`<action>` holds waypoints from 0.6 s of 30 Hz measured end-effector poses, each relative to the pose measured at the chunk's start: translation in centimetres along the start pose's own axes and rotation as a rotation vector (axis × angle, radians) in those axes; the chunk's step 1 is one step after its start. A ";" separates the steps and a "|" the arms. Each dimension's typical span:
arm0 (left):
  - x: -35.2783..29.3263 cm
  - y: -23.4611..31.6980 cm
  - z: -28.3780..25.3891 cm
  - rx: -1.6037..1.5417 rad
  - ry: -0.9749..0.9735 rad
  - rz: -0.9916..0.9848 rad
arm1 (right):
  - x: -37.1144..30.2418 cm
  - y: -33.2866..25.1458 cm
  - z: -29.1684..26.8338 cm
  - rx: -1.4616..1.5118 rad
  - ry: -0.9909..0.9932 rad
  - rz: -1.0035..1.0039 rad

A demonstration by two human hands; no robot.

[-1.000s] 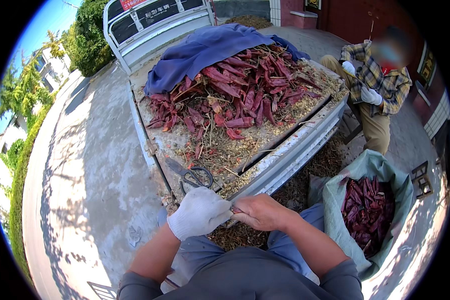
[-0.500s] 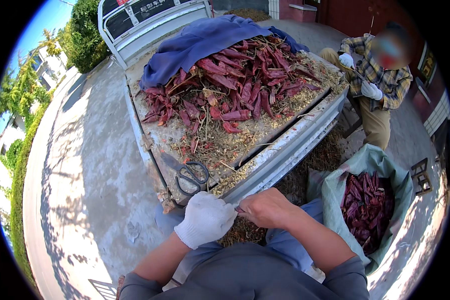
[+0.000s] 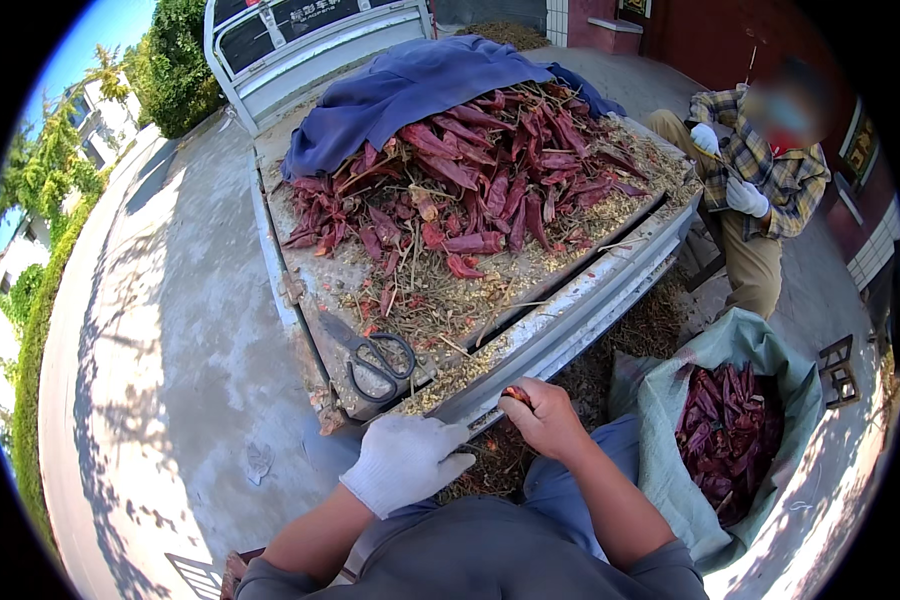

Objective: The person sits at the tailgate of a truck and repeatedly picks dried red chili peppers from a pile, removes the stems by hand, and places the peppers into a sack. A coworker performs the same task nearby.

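Observation:
My right hand (image 3: 548,420) is closed around a dried red chili pepper (image 3: 517,396), whose end sticks out above the thumb and forefinger. My left hand (image 3: 407,462), in a white knit glove, is just left of it. Its thumb stands apart from the fingers, and nothing shows between them. Both hands are over my lap at the near edge of a truck bed (image 3: 560,325). On the bed's near left corner lie black-handled scissors (image 3: 354,342). Farther back is a heap of dried red chili peppers (image 3: 470,180), partly covered by a blue cloth (image 3: 390,100).
At my right stands an open pale green sack (image 3: 660,400) holding red peppers (image 3: 730,440). Beyond it sits a person (image 3: 770,180) in a checked shirt and white gloves. Stems and yellow seeds (image 3: 420,300) litter the bed. Dry plant scraps (image 3: 650,330) lie under its edge.
My hands have drawn apart; they met at the fingertips before. The right hand has turned, bringing the pepper's end into view. The whole view has shifted slightly.

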State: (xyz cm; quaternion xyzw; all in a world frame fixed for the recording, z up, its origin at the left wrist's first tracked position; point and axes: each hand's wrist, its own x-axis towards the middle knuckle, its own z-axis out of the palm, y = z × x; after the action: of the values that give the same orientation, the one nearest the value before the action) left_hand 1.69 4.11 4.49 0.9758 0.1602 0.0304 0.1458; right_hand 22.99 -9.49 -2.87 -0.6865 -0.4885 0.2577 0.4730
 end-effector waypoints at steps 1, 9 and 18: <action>0.4 -0.7 -0.9 -0.038 0.073 -0.030 | -0.6 0.2 0.0 0.056 0.005 0.057; 8.1 -12.6 -2.0 0.199 0.484 -0.415 | -3.3 1.3 1.9 0.256 -0.055 0.242; 7.4 -12.7 -1.6 -0.068 0.608 -0.301 | -4.3 2.8 2.7 0.246 -0.043 0.136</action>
State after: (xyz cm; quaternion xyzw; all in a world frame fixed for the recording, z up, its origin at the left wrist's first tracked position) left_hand 4.70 18.40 2.39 0.8821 0.3373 0.3034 0.1269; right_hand 20.34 -12.53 -7.02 -0.6490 -0.4156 0.3617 0.5246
